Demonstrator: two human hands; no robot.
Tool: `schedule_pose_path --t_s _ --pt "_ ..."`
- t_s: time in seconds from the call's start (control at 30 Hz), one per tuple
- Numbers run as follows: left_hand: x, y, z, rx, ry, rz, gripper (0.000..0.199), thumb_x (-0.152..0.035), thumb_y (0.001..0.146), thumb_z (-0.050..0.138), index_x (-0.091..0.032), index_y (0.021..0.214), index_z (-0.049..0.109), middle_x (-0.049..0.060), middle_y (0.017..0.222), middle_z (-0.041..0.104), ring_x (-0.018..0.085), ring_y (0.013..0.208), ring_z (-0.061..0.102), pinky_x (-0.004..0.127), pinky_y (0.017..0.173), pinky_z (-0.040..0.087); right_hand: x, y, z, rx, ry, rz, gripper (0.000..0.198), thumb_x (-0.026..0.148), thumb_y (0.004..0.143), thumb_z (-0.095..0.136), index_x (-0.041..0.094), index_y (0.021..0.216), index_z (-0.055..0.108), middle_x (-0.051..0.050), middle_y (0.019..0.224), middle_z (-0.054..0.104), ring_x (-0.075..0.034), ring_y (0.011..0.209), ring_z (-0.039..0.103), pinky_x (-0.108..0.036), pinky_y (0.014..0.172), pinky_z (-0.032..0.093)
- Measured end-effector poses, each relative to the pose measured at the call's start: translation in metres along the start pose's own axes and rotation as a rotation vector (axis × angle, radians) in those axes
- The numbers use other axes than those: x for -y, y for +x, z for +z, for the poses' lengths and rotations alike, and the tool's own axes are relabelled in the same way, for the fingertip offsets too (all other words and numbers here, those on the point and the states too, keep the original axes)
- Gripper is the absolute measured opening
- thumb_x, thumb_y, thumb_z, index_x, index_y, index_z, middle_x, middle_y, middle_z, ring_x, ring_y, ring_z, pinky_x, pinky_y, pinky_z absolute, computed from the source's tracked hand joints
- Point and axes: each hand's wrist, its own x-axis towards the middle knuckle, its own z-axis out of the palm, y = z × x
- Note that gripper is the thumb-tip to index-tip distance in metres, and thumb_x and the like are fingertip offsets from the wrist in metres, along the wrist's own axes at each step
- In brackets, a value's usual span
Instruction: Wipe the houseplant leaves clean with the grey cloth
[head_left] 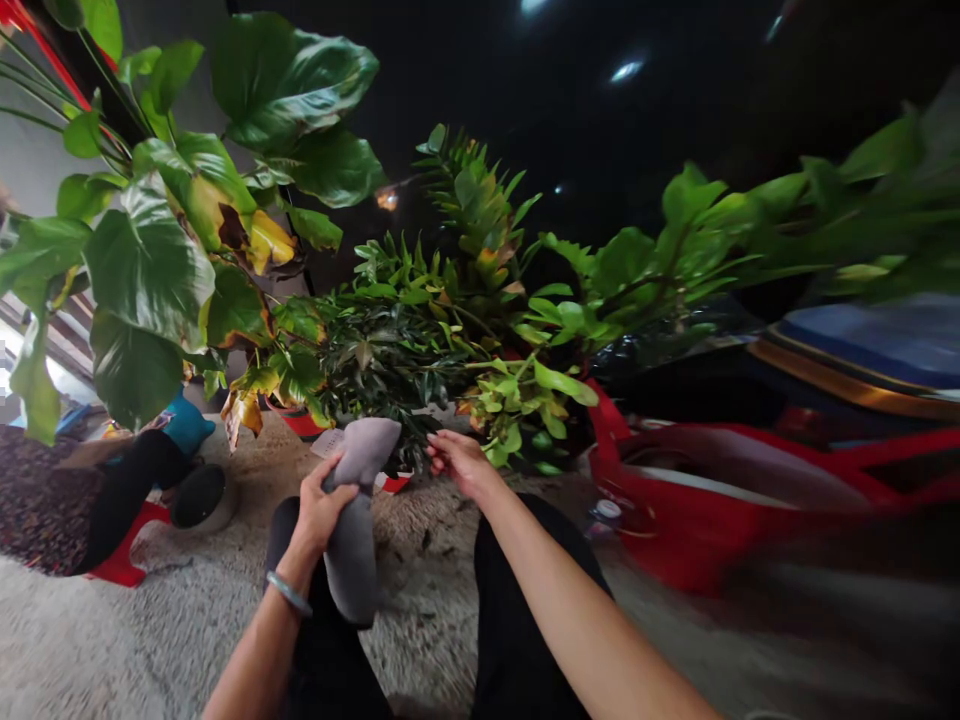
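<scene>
My left hand (321,508), with a bracelet at the wrist, grips a long grey stuffed fabric piece (354,545). The piece stands nearly upright above my left knee, its wider end tilted to the right. A small pale tag-like patch (328,442) shows beside its upper part. To the right of the piece and apart from it, my right hand (459,462) is raised with thumb and fingers pinched together. Whatever lies in that pinch, if anything, is too small to make out. Dark leaves are just behind the right fingertips.
Potted plants (420,330) crowd the space ahead, with a large-leaved plant (150,270) at left. A red bag (675,510), blurred, sits on the right. On the left are a dark bowl (201,498), a red stool (124,560) and a teal object (187,420).
</scene>
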Motion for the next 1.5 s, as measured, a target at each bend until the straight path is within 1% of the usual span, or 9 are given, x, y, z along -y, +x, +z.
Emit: schedule_pose_path --t_s 0.23,0.33,0.5,0.6,0.77,0.87,1.03,1.3,1.5 --pt "-0.064 0.068 -0.004 -0.291 0.024 0.34 0.055 -0.023 0.068 0.076 -0.019 0.123 0.07 0.008 0.122 0.071 0.026 0.114 0.064 0.038 0.104 0.048 0.0 -0.004 0.004 -0.021 -0.079 -0.015 0.037 0.04 0.058 0.081 0.021 0.066 0.051 0.005 0.052 0.059 -0.007 0.036 0.045 -0.021 0.037 0.038" --pt "-0.042 0.075 0.01 -0.236 0.08 0.299 0.049 -0.011 0.059 0.076 -0.02 0.107 0.076 0.007 0.112 0.074 0.027 0.113 0.065 0.044 0.11 0.043 -0.001 -0.006 0.007 -0.043 -0.12 -0.02 0.031 0.037 0.06 0.08 0.02 0.066 0.054 0.004 0.05 0.061 -0.008 0.034 0.045 -0.021 0.035 0.037" --pt "0.011 0.008 0.017 0.022 0.058 0.1 0.045 -0.003 0.054 0.073 -0.023 0.094 0.081 0.007 0.101 0.077 0.032 0.111 0.066 0.05 0.113 0.039 -0.001 -0.003 0.003 -0.116 -0.2 -0.019 0.019 0.03 0.062 0.075 0.02 0.063 0.059 0.004 0.044 0.058 -0.009 0.031 0.045 -0.02 0.031 0.034" --pt "-0.007 -0.006 0.008 -0.036 0.087 0.17 0.046 -0.007 0.06 0.071 -0.023 0.102 0.08 0.007 0.108 0.076 0.031 0.112 0.065 0.047 0.112 0.041 -0.002 -0.002 0.001 -0.125 -0.22 -0.018 0.017 0.03 0.064 0.072 0.02 0.064 0.059 0.004 0.043 0.059 -0.009 0.03 0.045 -0.019 0.03 0.033" --pt "-0.058 0.058 0.001 -0.302 0.169 0.433 0.054 -0.012 0.064 0.072 -0.024 0.117 0.074 0.004 0.122 0.071 0.026 0.119 0.062 0.04 0.113 0.04 -0.003 -0.009 0.006 -0.102 -0.196 -0.031 0.019 0.032 0.066 0.073 0.02 0.069 0.058 -0.001 0.054 0.069 -0.01 0.032 0.05 -0.02 0.032 0.037" --pt "-0.042 0.071 0.005 -0.213 0.22 0.368 0.052 -0.009 0.06 0.072 -0.023 0.109 0.077 0.005 0.115 0.074 0.027 0.114 0.065 0.042 0.111 0.043 -0.002 -0.013 0.008 -0.094 -0.16 -0.049 0.021 0.033 0.065 0.074 0.02 0.069 0.058 -0.003 0.058 0.072 -0.011 0.034 0.054 -0.021 0.034 0.04" --pt "0.005 0.014 0.003 0.086 0.233 0.153 0.047 -0.007 0.059 0.07 -0.024 0.102 0.08 0.006 0.106 0.077 0.029 0.109 0.067 0.046 0.109 0.044 -0.001 -0.012 0.004 -0.061 -0.145 -0.063 0.024 0.036 0.063 0.076 0.02 0.068 0.058 -0.002 0.057 0.071 -0.012 0.035 0.055 -0.022 0.034 0.04" --pt "-0.062 0.058 0.011 -0.277 0.129 0.444 0.052 -0.017 0.067 0.073 -0.023 0.119 0.072 0.005 0.119 0.072 0.025 0.115 0.063 0.037 0.11 0.043 -0.001 -0.014 0.008 -0.04 -0.14 -0.03 0.03 0.038 0.062 0.078 0.021 0.067 0.055 -0.004 0.058 0.072 -0.012 0.034 0.053 -0.021 0.033 0.037" --pt "-0.003 0.029 0.03 -0.134 0.074 0.191 0.046 -0.007 0.058 0.075 -0.022 0.101 0.079 0.007 0.105 0.075 0.029 0.113 0.065 0.042 0.111 0.041 0.001 -0.013 0.004 -0.119 -0.192 -0.015 0.018 0.033 0.064 0.074 0.02 0.069 0.062 -0.001 0.055 0.069 -0.012 0.035 0.054 -0.021 0.034 0.038"
